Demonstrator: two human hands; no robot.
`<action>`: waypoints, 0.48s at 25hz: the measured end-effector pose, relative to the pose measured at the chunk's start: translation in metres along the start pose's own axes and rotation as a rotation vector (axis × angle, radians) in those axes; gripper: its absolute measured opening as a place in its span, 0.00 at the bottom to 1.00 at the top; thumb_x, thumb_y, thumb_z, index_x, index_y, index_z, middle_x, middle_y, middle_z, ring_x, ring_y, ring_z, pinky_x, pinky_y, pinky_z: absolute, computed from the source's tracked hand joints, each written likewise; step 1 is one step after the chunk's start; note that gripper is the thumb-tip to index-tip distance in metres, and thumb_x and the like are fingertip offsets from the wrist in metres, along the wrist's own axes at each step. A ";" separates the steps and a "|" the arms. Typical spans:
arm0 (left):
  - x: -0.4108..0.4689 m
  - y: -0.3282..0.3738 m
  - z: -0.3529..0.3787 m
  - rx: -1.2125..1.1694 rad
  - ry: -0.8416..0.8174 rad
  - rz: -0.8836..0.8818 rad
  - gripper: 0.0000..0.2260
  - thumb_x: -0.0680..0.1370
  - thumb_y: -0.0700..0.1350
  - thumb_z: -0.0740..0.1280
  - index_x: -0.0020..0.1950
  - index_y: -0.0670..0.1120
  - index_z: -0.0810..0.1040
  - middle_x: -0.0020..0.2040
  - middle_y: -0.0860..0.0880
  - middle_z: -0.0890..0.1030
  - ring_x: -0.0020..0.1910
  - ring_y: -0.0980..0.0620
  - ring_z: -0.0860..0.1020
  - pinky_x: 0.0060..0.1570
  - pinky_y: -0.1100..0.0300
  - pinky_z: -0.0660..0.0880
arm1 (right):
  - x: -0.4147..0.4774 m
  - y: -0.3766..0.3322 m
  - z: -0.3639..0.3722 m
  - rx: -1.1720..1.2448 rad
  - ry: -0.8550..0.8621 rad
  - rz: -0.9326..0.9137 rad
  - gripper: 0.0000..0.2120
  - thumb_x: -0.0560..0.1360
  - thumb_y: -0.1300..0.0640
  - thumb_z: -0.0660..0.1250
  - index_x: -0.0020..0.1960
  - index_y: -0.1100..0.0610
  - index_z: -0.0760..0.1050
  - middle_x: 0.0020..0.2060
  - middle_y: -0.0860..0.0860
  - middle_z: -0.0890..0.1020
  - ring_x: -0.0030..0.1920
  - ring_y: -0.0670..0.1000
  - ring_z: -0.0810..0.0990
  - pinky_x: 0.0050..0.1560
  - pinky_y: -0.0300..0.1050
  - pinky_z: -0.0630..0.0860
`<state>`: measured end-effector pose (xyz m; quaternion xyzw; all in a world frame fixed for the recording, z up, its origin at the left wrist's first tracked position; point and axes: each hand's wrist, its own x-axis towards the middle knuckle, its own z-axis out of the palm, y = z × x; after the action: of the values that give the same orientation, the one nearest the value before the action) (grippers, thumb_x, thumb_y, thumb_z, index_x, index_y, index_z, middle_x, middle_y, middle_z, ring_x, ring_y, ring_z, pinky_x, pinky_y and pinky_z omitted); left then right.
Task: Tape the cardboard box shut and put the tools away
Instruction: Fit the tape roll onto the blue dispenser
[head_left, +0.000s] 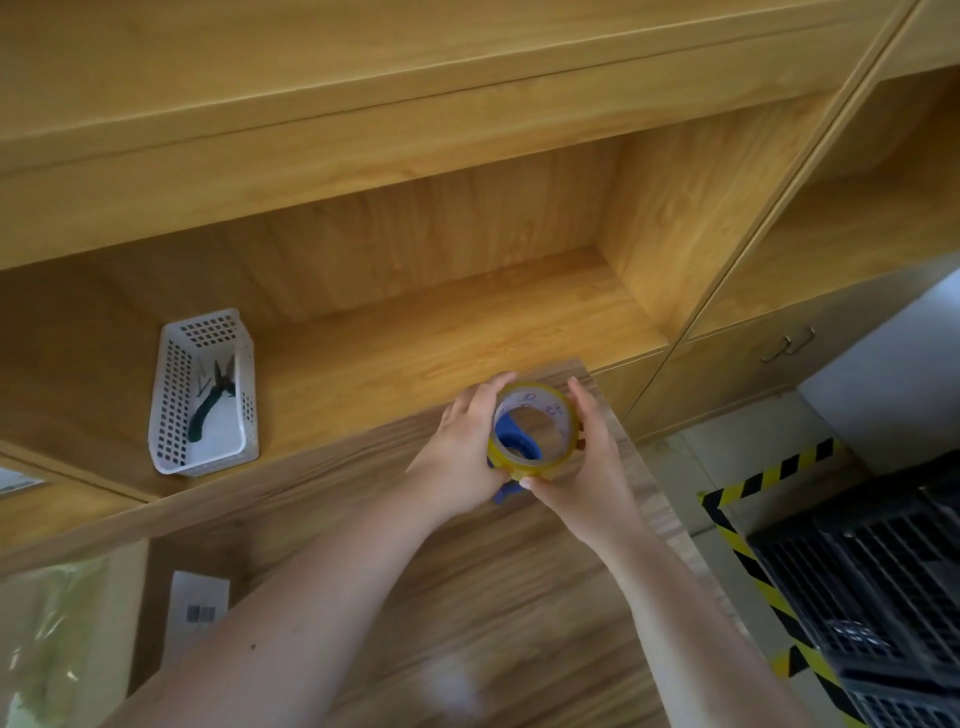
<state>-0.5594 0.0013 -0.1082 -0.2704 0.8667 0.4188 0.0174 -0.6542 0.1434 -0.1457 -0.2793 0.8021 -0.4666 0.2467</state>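
Observation:
A yellowish roll of packing tape (540, 465) on a blue dispenser (514, 439) is held over the far edge of the wooden table (467, 597). My left hand (462, 452) grips its left side and my right hand (592, 467) grips its right side. A white perforated basket (171, 395) stands on the shelf to the left, with black-handled scissors (213, 400) lying inside it. At the lower left, a corner of the cardboard box (150, 603) shows, bearing a white barcode label (200, 603).
A wooden shelf unit (467, 322) rises behind the table, with a deep open bay. Clear plastic wrap (47, 649) lies at the lower left. On the right, black plastic crates (872, 582) stand on the floor beside yellow-black hazard tape (748, 566). Cabinet handles (789, 343) sit right of the shelf.

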 end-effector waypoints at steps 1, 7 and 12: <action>0.006 0.000 0.004 -0.004 0.005 -0.003 0.47 0.70 0.37 0.74 0.76 0.64 0.50 0.77 0.52 0.59 0.77 0.50 0.57 0.70 0.50 0.66 | 0.004 0.003 -0.001 0.008 0.007 0.001 0.53 0.64 0.57 0.80 0.75 0.38 0.50 0.68 0.35 0.63 0.72 0.42 0.62 0.71 0.49 0.67; 0.042 -0.001 0.022 -0.068 -0.027 0.019 0.50 0.69 0.41 0.77 0.78 0.62 0.47 0.78 0.51 0.61 0.77 0.51 0.60 0.67 0.56 0.68 | 0.029 0.024 -0.014 -0.002 0.049 0.035 0.53 0.63 0.59 0.80 0.75 0.36 0.50 0.73 0.38 0.62 0.74 0.43 0.61 0.71 0.53 0.67; 0.073 0.000 0.038 -0.045 -0.061 0.013 0.51 0.69 0.44 0.78 0.77 0.65 0.45 0.77 0.49 0.63 0.70 0.49 0.70 0.63 0.50 0.74 | 0.047 0.043 -0.024 0.001 0.073 0.083 0.53 0.64 0.63 0.79 0.76 0.38 0.50 0.70 0.43 0.66 0.72 0.45 0.62 0.66 0.43 0.67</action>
<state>-0.6289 -0.0036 -0.1513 -0.2521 0.8580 0.4462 0.0348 -0.7137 0.1438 -0.1796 -0.2285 0.8212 -0.4663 0.2365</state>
